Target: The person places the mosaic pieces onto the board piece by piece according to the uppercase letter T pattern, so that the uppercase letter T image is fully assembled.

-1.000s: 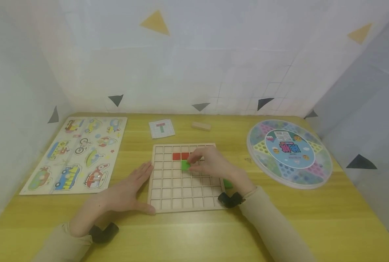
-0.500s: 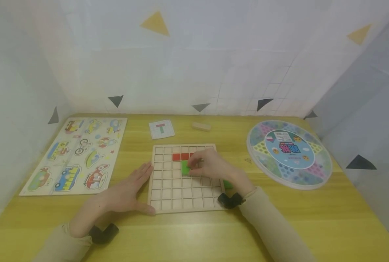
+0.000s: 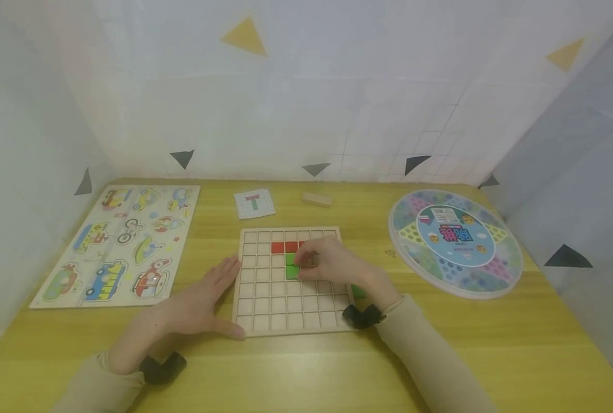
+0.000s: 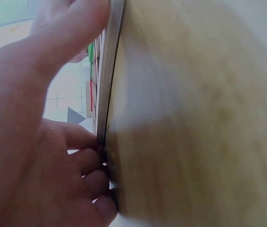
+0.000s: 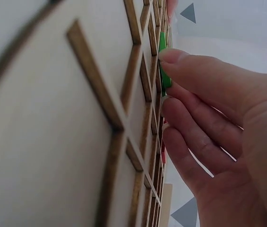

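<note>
A wooden grid board (image 3: 270, 304) lies on the table. My left hand (image 3: 198, 304) rests at its left side, fingers spread along the edge and thumb near the front corner; in the left wrist view the fingertips meet the board's edge (image 4: 110, 71). Over the upper middle of the grid, my right hand (image 3: 332, 261) pinches a green square tile (image 5: 163, 78) between thumb and fingers. Another green tile (image 3: 291, 259) adjoins it on the grid, below a row of red tiles (image 3: 277, 248) partly covered by the fingers.
More green (image 3: 358, 291) shows beside the board's right edge. Behind the board lie a pattern card (image 3: 265, 209) with a red and green T and a wooden block (image 3: 317, 199). A vehicle puzzle board (image 3: 115, 246) is at left, a round game box (image 3: 456, 244) at right.
The right hand has shifted slightly toward the person. Green now covers two grid squares where one showed before, and more of the red row is visible. The left hand stays still.
</note>
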`<state>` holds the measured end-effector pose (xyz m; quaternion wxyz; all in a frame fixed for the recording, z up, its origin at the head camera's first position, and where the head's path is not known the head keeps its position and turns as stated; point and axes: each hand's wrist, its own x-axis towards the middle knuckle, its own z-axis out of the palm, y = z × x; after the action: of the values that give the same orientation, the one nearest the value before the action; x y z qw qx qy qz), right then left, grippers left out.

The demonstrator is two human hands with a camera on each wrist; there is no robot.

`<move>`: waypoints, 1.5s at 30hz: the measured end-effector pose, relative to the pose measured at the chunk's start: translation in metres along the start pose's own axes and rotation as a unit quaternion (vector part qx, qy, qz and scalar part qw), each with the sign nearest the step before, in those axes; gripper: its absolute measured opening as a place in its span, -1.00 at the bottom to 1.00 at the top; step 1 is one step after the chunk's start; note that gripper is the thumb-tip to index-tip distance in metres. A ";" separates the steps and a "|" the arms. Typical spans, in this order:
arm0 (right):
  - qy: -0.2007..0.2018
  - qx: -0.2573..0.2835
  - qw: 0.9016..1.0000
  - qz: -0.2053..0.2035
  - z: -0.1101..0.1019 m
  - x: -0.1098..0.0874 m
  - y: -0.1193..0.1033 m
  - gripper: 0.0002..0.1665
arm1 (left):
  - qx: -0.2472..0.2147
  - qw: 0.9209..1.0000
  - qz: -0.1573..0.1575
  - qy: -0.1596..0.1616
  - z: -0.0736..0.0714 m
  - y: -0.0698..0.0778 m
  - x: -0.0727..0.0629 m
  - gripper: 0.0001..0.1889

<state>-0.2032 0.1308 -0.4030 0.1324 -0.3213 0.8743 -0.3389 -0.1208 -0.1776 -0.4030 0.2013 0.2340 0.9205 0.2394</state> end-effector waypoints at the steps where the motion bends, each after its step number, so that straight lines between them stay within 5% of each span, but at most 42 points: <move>1: 0.000 -0.001 1.000 0.001 0.000 0.000 -0.001 -0.77 | 0.000 1.000 0.000 0.000 0.000 0.000 0.000 0.41; 19: 0.006 -0.007 1.000 -0.007 0.002 0.001 0.002 -0.76 | 0.005 1.000 0.002 0.001 0.001 -0.003 0.001 0.42; 26: 0.008 0.028 1.000 -0.003 -0.002 -0.001 0.003 -0.76 | 0.002 1.000 0.002 0.002 0.001 -0.003 0.001 0.41; 32: 0.047 0.045 0.998 0.011 -0.021 -0.011 -0.002 -0.73 | 0.003 1.000 0.004 0.002 0.001 -0.003 0.001 0.41; 45: 0.091 -0.035 0.995 -0.008 -0.054 -0.056 0.020 -0.69 | -0.001 1.000 0.008 0.003 0.001 -0.002 0.000 0.41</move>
<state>-0.1948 0.2064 -0.3761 0.0382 -0.3002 0.8914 -0.3374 -0.1211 -0.1786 -0.4055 0.1970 0.2402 0.9190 0.2429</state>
